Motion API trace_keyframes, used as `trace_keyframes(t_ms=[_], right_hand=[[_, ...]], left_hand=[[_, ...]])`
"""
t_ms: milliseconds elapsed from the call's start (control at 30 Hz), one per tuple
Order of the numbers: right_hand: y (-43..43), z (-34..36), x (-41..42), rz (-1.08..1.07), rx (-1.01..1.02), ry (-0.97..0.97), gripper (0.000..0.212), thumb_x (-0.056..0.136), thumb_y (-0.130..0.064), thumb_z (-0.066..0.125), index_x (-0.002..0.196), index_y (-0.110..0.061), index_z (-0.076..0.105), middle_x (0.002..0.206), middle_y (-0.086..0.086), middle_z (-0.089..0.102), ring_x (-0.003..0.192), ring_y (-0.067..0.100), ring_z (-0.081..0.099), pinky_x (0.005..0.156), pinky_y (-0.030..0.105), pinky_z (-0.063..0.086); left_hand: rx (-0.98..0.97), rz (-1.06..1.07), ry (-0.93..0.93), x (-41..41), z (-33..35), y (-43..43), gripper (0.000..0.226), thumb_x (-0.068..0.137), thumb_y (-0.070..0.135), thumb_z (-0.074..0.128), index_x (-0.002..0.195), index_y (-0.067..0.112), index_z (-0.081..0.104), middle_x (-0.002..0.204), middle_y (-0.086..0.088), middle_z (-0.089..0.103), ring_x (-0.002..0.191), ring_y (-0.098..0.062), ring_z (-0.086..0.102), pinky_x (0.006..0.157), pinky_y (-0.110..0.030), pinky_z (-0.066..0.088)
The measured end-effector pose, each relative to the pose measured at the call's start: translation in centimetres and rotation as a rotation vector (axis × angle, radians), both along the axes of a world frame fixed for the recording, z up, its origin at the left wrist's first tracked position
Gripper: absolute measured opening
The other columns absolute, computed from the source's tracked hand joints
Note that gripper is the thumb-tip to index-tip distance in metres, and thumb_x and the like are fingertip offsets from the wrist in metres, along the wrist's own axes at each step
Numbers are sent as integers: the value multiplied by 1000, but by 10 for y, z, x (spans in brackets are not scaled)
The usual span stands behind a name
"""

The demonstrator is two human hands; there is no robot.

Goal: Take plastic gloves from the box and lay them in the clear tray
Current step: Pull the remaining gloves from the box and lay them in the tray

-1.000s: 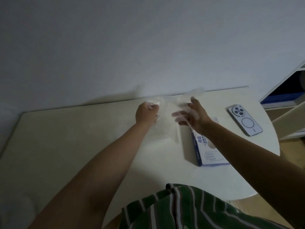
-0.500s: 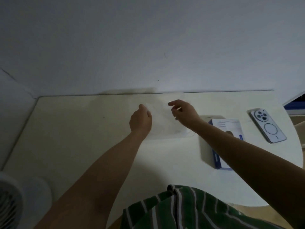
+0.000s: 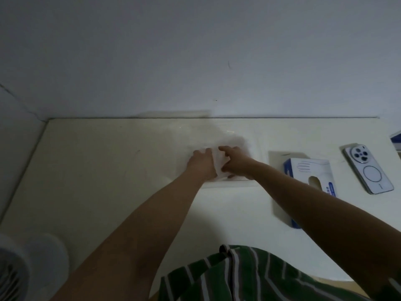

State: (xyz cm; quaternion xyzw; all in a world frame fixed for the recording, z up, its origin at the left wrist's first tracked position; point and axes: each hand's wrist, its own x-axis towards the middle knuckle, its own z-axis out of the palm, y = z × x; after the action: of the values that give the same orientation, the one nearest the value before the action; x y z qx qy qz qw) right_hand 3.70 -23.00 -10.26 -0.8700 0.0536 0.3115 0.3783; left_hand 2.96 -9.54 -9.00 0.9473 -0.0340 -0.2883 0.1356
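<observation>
We see a white phone lying camera-side up on the pale table, close to its right end. Behind the phone a plain wall rises. Far left of the phone and nearer us sits a white fan, and below the phone's level, a green striped shirt.

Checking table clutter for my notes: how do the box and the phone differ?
The box is a raised white carton with blue edges and an oval top opening; the phone lies flat, back up, showing its camera ring. The right arm hides part of the box; the phone is fully visible. Both sit on the table.
</observation>
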Motion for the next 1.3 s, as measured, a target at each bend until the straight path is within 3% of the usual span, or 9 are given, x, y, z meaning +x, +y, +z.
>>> trace_keyframes(t_ms=[200,333,600,700,800,867,967,1100,1300], right_hand=[[-13,-7,5,65,-121,67,100,77,-4,72,154,-29,13,153,16,-4,137,41,26,103,43,46],[-9,-14,7,134,-150,82,109,74,-13,78,154,-27,6,155,19,-6,141,40,19,109,42,38],[-7,-5,9,95,-103,139,114,78,-16,76,154,-27,-7,155,15,2,138,37,24,96,37,44],[-5,14,7,74,-46,137,94,85,-17,71,156,-24,9,152,14,21,125,34,43,82,36,56],[-13,42,9,75,32,-7,56,91,-13,64,143,-12,43,133,15,53,106,29,61,79,35,59],[-26,62,9,1,117,-146,33,92,-9,59,125,-9,61,107,13,67,90,24,66,72,31,59],[-64,81,-1,-166,122,-322,20,91,-9,54,102,-13,71,77,3,69,70,14,63,57,21,52],[-121,79,-25,-326,8,-430,19,91,-11,53,90,-15,71,68,-3,64,60,6,56,60,19,44],[-198,41,-85,-310,-288,-202,17,90,-15,56,96,-13,71,89,2,67,82,18,62,77,32,50]], left_hand=[[-66,142,178,8,-26,19,100,77,25,78,149,32,9,150,-23,1,122,-44,44,81,-36,51],[34,116,216,12,-34,16,114,73,22,80,151,29,-3,150,-24,0,129,-45,37,86,-38,51],[113,102,289,15,-25,10,112,81,23,73,152,32,-12,154,-22,-4,138,-44,24,101,-45,46],[134,14,154,12,-9,9,86,88,28,62,153,21,6,151,-25,23,134,-40,37,100,-41,41],[128,41,-132,10,12,4,48,90,24,57,134,14,41,121,-14,59,108,-31,59,76,-34,44],[65,67,-315,9,28,-7,30,91,21,55,120,13,51,108,-10,64,96,-29,62,68,-30,41],[-83,24,-453,7,49,-43,18,93,24,53,108,16,59,99,-5,67,91,-27,62,68,-30,43],[-327,-45,-456,-2,64,-104,15,90,24,55,102,20,62,93,-2,69,87,-25,62,74,-34,50],[-394,-314,-190,-32,50,-192,25,89,22,60,113,18,58,102,-5,67,93,-25,61,79,-32,48]])
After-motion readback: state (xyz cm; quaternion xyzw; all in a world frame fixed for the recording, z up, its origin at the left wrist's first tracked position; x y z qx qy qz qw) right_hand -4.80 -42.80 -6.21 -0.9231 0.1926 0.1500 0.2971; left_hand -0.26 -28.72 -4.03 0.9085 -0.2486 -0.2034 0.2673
